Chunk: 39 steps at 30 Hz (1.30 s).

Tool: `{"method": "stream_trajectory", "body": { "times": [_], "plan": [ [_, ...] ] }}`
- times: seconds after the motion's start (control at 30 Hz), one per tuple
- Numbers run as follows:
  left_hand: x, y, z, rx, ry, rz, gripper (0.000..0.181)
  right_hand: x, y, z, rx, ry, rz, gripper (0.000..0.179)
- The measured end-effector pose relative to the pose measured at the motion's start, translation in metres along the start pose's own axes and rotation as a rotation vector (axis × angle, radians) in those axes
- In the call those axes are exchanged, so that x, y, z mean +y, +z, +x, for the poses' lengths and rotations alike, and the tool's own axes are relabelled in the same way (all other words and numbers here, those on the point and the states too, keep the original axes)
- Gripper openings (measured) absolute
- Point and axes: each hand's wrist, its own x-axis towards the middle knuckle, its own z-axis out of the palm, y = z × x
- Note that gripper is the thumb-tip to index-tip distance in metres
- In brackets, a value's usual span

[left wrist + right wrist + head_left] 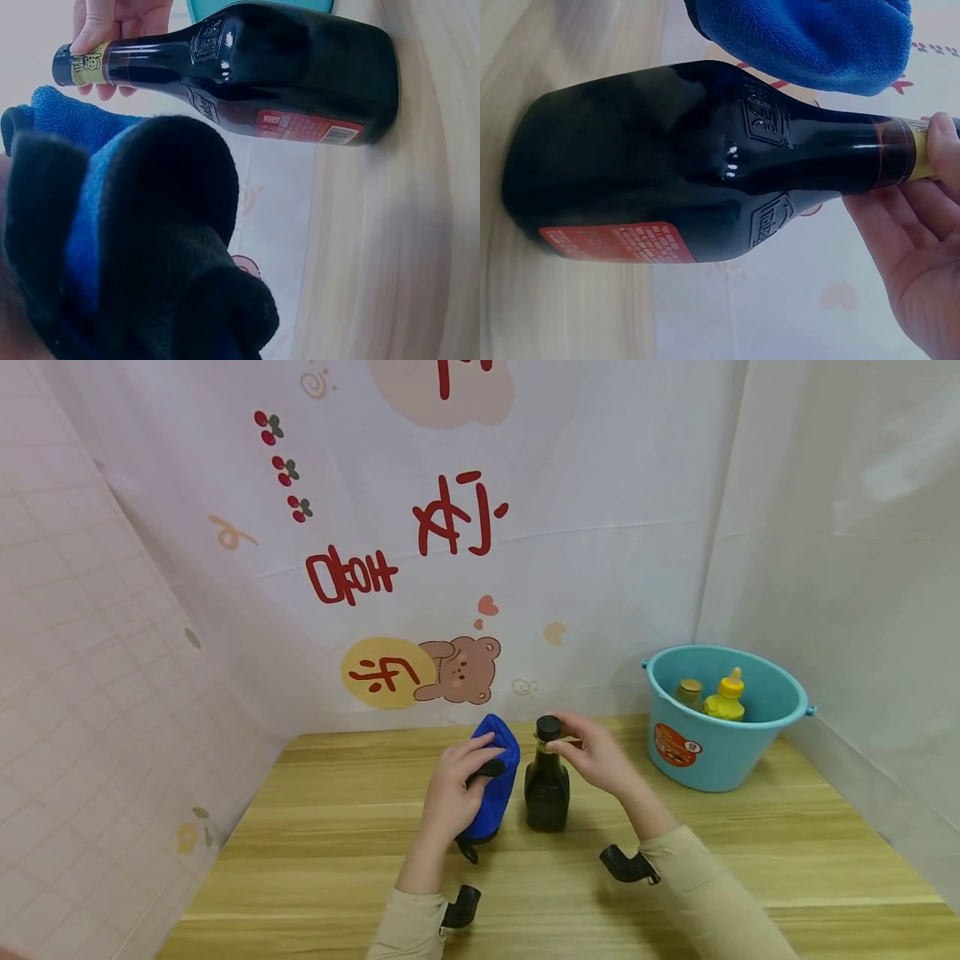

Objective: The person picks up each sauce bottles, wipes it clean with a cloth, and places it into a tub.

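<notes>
A dark sauce bottle (547, 797) with a black cap and a yellow neck band stands upright on the wooden table. My right hand (597, 757) pinches it at the neck, just below the cap. In the right wrist view, a red label (622, 241) shows low on the bottle's side. To the left, my left hand (452, 787) grips a blue terry cloth (497, 793) with black edging, held up beside the bottle. The left wrist view has the cloth's black trim (169, 195) close up, its folds hiding most of the left fingers. Cloth and bottle look apart.
A light-blue bucket (701, 760) stands at the back right of the table (337, 835). Inside it are a yellow squeeze bottle (724, 700) and a gold-capped jar or bottle (689, 693). A white printed curtain (600, 568) hangs behind the table.
</notes>
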Motion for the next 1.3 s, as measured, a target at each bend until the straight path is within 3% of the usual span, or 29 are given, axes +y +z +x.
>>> {"method": "stream_trajectory", "body": {
  "times": [0.63,0.87,1.13,1.3],
  "plan": [
    [-0.008,-0.007,-0.001,0.005,-0.013,-0.007,0.041,0.0,0.017,0.012,-0.054,0.05,0.047,0.043],
    [-0.008,-0.011,0.006,0.0,-0.035,-0.015,0.04,-0.003,0.015,0.014,-0.056,0.117,0.054,0.044],
    [-0.005,-0.019,0.015,-0.005,-0.019,-0.027,0.041,-0.012,0.012,0.013,0.051,0.057,0.065,0.055],
    [-0.005,-0.023,0.021,-0.018,0.01,-0.043,0.04,-0.014,0.014,0.008,0.109,0.027,-0.002,0.054]
  ]
}}
